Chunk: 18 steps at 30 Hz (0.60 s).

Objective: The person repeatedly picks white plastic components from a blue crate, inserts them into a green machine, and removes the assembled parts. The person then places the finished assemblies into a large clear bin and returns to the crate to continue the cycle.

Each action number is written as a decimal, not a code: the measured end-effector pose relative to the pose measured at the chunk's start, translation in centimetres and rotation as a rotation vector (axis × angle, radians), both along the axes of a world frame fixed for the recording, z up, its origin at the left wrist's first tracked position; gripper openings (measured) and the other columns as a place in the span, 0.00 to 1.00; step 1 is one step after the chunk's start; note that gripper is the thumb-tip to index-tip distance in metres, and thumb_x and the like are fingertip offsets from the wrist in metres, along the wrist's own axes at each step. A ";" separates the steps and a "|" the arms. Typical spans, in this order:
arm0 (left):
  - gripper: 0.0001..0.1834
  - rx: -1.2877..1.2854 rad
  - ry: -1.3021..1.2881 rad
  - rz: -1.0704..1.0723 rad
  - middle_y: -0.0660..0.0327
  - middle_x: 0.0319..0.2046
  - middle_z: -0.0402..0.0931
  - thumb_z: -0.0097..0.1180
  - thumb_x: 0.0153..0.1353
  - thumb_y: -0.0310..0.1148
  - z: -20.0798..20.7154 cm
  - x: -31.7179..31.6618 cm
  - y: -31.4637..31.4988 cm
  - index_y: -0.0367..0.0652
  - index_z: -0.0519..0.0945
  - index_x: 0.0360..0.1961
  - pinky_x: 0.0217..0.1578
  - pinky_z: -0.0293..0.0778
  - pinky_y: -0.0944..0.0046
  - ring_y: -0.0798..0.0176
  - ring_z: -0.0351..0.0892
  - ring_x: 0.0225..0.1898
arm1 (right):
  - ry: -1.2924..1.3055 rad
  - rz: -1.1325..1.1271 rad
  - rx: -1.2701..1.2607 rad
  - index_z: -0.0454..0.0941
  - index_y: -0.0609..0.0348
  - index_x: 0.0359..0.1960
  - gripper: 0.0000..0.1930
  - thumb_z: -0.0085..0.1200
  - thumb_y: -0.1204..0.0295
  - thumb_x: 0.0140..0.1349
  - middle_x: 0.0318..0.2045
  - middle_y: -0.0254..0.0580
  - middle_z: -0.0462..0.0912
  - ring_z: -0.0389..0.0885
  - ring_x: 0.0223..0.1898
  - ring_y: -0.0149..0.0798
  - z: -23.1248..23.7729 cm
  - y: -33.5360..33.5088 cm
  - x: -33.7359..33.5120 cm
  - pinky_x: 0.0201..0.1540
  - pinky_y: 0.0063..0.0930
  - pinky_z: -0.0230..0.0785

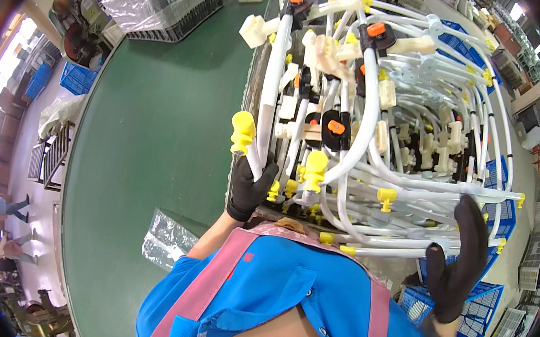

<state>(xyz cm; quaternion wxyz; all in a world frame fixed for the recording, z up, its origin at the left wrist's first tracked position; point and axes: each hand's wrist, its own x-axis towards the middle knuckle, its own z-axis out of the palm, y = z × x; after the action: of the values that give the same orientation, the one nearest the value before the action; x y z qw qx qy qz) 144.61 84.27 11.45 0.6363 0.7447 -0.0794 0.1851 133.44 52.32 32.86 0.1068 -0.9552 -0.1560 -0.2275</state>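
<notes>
My left hand (250,185), in a black glove, is closed around a white tube of a tubular frame (273,81) at the left of a large pile. A yellow end cap (242,132) sticks up just above that hand. In its black glove, my right hand (459,261) is raised at the near right of the pile, thumb and fingers apart, with nothing held. White tubes with yellow ends (433,197) lie closest to it. Cream plastic clamps and black fittings with orange knobs (336,127) sit along the tubes.
A green-topped table (136,142) stretches along my left. A clear plastic bag (169,240) lies on it near my left arm, and a plastic-wrapped dark crate (169,3) stands at its far end. Blue crates (484,306) stand at the right. Other people (9,205) are far left.
</notes>
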 end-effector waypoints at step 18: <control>0.07 -0.240 0.176 -0.232 0.73 0.20 0.68 0.57 0.62 0.31 7.9 5.9 -2.3 0.38 0.77 0.38 0.24 0.65 0.72 0.79 0.68 0.23 | -0.559 -0.545 0.219 0.70 0.60 0.52 0.16 0.47 0.68 0.64 0.63 0.55 0.66 0.58 0.67 0.54 -15.0 -4.1 2.2 0.70 0.57 0.31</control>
<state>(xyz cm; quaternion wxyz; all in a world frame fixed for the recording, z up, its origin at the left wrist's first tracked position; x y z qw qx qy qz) 150.49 81.98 19.39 0.7422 0.6626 -0.0860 0.0528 135.68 48.26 17.89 0.0975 -0.8459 0.1049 -0.5138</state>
